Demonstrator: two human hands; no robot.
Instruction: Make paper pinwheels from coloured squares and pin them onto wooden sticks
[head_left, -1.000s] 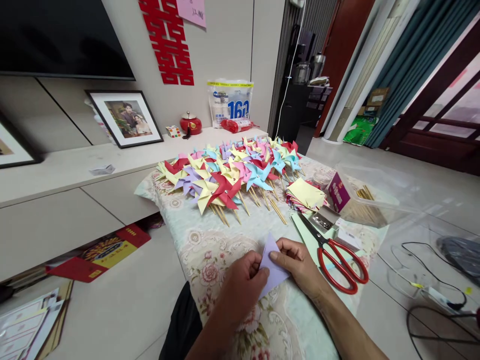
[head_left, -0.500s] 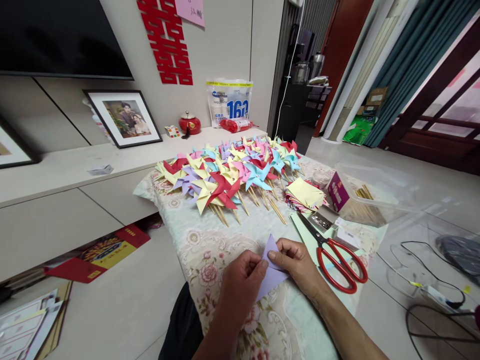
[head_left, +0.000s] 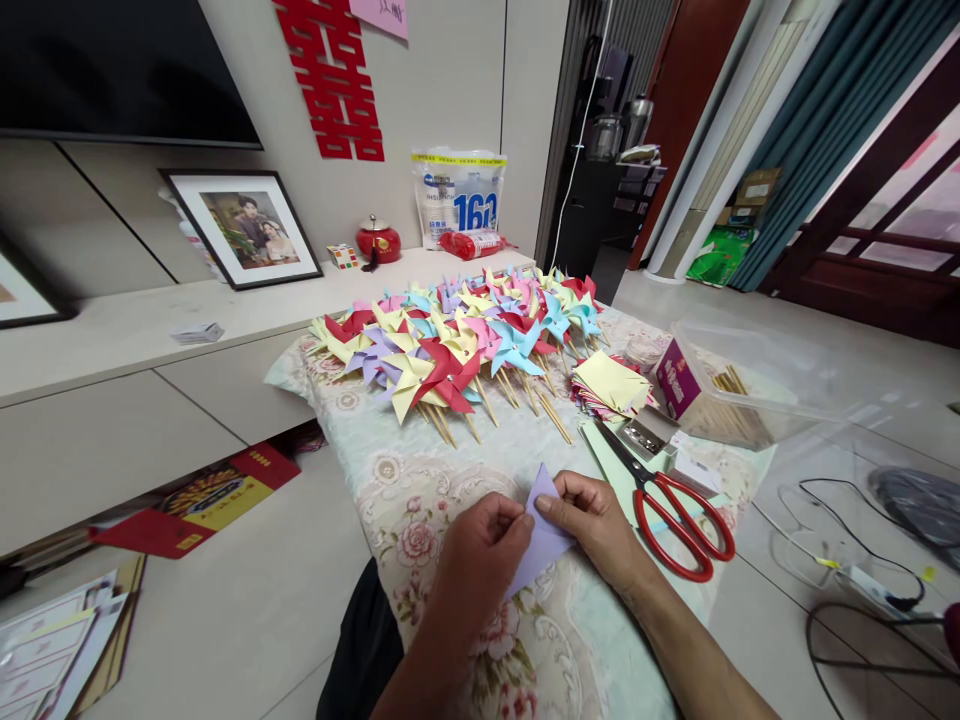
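Observation:
A folded sheet of purple paper [head_left: 541,548], pointed at the top, is held above the flowered tablecloth. My left hand [head_left: 491,545] pinches its left edge between thumb and fingers. On its right edge my right hand [head_left: 589,518] is closed too, the thumb lying on the paper near the upper point. Just right of that hand lie scissors [head_left: 671,500] with red handles, their dark blades pointing away. Under the scissors are pale green sheets [head_left: 609,460]. Close by sits a small open box with metal pins [head_left: 643,437]. The fingertips partly hide the paper's folds.
Several coloured paper pinwheels [head_left: 450,372] on sticks crowd the far half of the table. A stack of paper squares [head_left: 613,383] lies right of them. Beyond the scissors stands a clear plastic tub [head_left: 757,400] with wooden sticks. Cables [head_left: 862,540] lie on the floor at right.
Both hands keep their hold on the purple paper. The left fingers have shifted slightly along its edge, and the fold line across it shows less. The view has tilted slightly.

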